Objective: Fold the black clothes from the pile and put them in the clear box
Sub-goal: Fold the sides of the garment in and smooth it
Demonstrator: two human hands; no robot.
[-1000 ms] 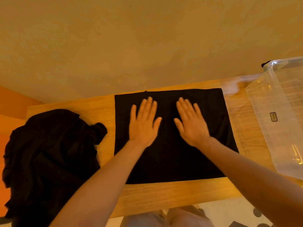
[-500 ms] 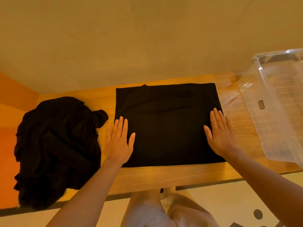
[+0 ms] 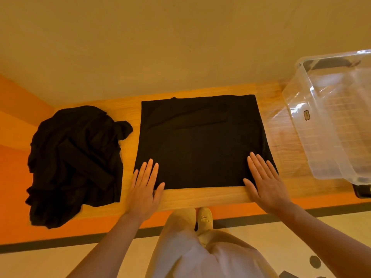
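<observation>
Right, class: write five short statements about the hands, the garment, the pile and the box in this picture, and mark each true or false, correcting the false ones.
1. Both hands lie flat with straight fingers. True: the left hand and right hand rest at the near corners of the garment.
2. The garment is crumpled. False: it lies flat and squared on the table.
3. The pile lies to the left of the garment. True.
4. The box is full of folded clothes. False: no folded clothes show through its walls.
5. The right hand grips the box. False: it rests on the garment's corner, apart from the box.
</observation>
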